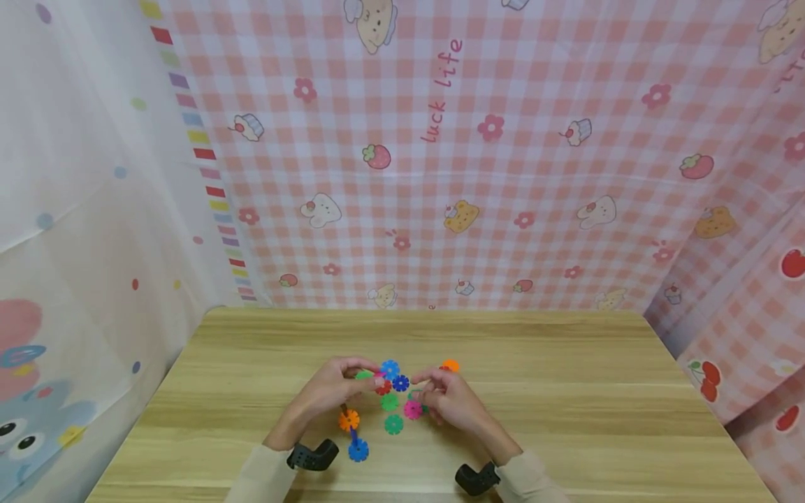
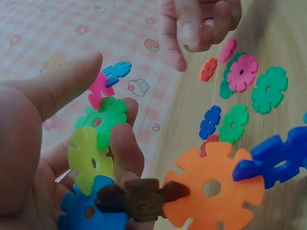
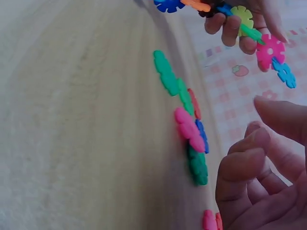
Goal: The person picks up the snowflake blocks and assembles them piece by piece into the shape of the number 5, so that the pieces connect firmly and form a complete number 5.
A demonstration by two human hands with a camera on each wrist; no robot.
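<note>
My left hand (image 1: 323, 388) holds a chain of interlocked plastic snowflake discs, its thumb and fingers around the pink disc (image 2: 101, 91), the green disc (image 2: 110, 112) and the yellow disc (image 2: 79, 153). A light blue disc (image 1: 390, 367) sticks out past the fingertips. Toward the wrist the chain runs on through a blue disc, a brown disc (image 2: 144, 194), an orange disc (image 2: 182, 165) and a dark blue one, down to another blue disc (image 1: 358, 451). My right hand (image 1: 451, 399) hovers to the right with fingers loosely bent and nothing in them.
Loose discs lie on the wooden table (image 1: 566, 405) between and beside the hands: a pink one (image 2: 243, 72), several green ones including (image 1: 393, 424), a dark blue one (image 2: 210, 122), a red one and an orange one (image 1: 451, 365). A checked cloth (image 1: 541, 175) hangs behind the table.
</note>
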